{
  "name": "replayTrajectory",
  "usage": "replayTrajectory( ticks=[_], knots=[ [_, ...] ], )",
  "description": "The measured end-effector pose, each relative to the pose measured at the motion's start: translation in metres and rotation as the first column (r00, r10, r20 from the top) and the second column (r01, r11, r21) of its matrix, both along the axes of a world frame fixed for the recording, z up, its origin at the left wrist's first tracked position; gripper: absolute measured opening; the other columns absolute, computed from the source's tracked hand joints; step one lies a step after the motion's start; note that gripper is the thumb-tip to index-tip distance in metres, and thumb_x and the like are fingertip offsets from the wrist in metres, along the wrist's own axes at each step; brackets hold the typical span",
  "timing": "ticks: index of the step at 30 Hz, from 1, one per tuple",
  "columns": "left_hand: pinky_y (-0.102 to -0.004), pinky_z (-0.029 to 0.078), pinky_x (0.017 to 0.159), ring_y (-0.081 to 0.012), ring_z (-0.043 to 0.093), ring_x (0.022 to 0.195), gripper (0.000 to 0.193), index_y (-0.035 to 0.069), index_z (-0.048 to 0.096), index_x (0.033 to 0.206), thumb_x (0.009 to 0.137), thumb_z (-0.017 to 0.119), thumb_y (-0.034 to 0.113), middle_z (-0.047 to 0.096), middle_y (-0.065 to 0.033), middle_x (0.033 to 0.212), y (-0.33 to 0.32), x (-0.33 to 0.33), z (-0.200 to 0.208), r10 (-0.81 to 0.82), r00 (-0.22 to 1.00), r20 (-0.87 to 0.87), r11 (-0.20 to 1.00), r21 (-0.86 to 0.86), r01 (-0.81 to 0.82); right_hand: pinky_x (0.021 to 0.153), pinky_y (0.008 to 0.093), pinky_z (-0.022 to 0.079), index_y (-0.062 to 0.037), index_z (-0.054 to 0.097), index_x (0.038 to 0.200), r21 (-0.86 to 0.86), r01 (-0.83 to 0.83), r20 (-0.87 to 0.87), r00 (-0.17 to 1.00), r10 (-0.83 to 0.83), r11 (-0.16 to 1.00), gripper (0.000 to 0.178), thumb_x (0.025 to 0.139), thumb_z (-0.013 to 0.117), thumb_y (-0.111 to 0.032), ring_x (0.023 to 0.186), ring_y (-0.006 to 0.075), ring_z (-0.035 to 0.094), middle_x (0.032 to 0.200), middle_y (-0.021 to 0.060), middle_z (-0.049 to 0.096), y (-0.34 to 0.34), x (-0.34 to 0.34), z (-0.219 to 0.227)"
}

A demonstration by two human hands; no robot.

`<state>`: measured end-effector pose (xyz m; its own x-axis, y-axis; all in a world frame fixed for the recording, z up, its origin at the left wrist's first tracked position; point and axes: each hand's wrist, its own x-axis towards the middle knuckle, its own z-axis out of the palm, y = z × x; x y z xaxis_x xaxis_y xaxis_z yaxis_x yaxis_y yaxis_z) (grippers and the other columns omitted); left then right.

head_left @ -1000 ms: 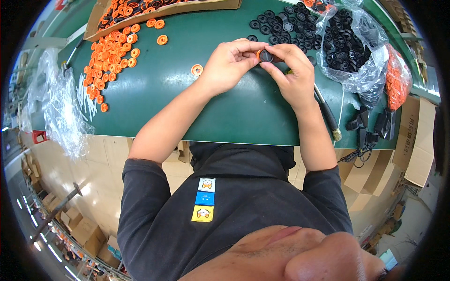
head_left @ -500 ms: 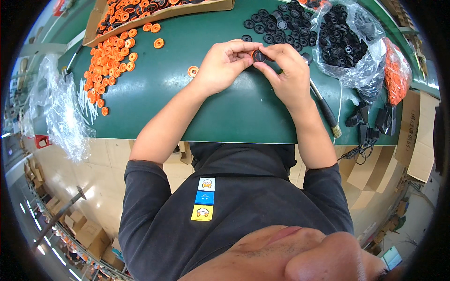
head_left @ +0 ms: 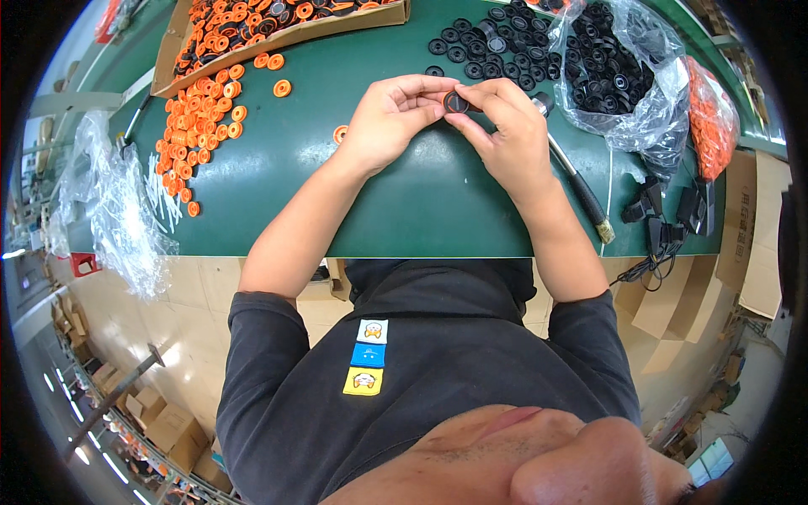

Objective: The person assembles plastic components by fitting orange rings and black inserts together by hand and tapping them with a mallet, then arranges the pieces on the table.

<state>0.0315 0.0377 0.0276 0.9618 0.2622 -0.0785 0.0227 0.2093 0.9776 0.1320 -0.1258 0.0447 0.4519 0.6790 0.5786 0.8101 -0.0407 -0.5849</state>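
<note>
Above the table, my two hands meet at a small round black-and-orange piece, whose black face shows with a thin orange edge at its left. My left hand pinches its left side between thumb and fingers. From the right, my right hand grips the same piece with thumb and forefinger. Beside my left wrist lies one orange ring, partly hidden by the hand. Loose black discs lie beyond my right hand, and a heap of orange rings is spread to the left.
A cardboard tray of mixed orange and black pieces stands at the back left. At right are a clear bag of black discs, a bag of orange parts, a hammer and black adapters. Crumpled plastic hangs off the left edge.
Both hands have shifted slightly left with the piece. Its black face now shows more fully. The lone orange ring is now partly behind my left hand.
</note>
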Motion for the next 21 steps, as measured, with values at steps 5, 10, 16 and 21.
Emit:
replayTrajectory(
  ticks=[5,10,16,21],
  knots=[
    [-0.0268,0.054,0.089,-0.0134,0.067,0.097,0.030,-0.006,0.064,0.125,0.095,0.060,0.001,0.070,-0.0107,0.110,0.000,-0.001,0.006,-0.005,1.000,0.026,0.996,-0.092,0.007,0.071,0.0357,0.055,0.0013,0.070,0.104,0.016,0.013,0.026,1.000,-0.014,1.000,0.034,0.073,0.083,-0.007,0.083,0.0293,0.066,0.094,0.0133,0.066,0.001,-0.001,-0.001],
    [-0.0266,0.055,0.088,-0.0139,0.068,0.096,0.029,-0.006,0.065,0.122,0.095,0.065,0.004,0.071,-0.0113,0.108,-0.001,0.000,0.004,-0.011,0.999,0.042,0.995,-0.099,0.015,0.070,0.0354,0.054,0.0004,0.070,0.104,0.026,0.023,0.018,1.000,-0.023,0.999,0.036,0.072,0.083,-0.008,0.081,0.0291,0.065,0.093,0.0127,0.065,0.002,-0.001,-0.003],
    [-0.0261,0.054,0.088,-0.0137,0.067,0.097,0.028,-0.006,0.065,0.121,0.095,0.067,0.005,0.072,-0.0119,0.108,-0.007,-0.001,0.003,0.048,0.993,0.104,0.994,-0.104,-0.037,0.079,0.0270,0.057,-0.0001,0.070,0.109,0.130,-0.047,-0.512,0.852,0.108,0.990,0.028,0.083,0.078,-0.005,0.090,0.0146,0.066,0.102,0.0081,0.063,0.004,-0.005,-0.005],
    [-0.0288,0.052,0.094,-0.0157,0.066,0.104,0.033,-0.005,0.060,0.124,0.094,0.068,0.003,0.070,-0.0114,0.112,-0.011,-0.004,0.010,0.088,0.980,0.176,0.959,0.252,-0.132,0.081,0.0243,0.055,0.0033,0.068,0.111,0.178,-0.051,-0.748,0.642,0.169,0.983,0.023,0.091,0.073,-0.006,0.093,0.0115,0.065,0.102,0.0059,0.063,0.001,0.001,-0.012]
  ],
)
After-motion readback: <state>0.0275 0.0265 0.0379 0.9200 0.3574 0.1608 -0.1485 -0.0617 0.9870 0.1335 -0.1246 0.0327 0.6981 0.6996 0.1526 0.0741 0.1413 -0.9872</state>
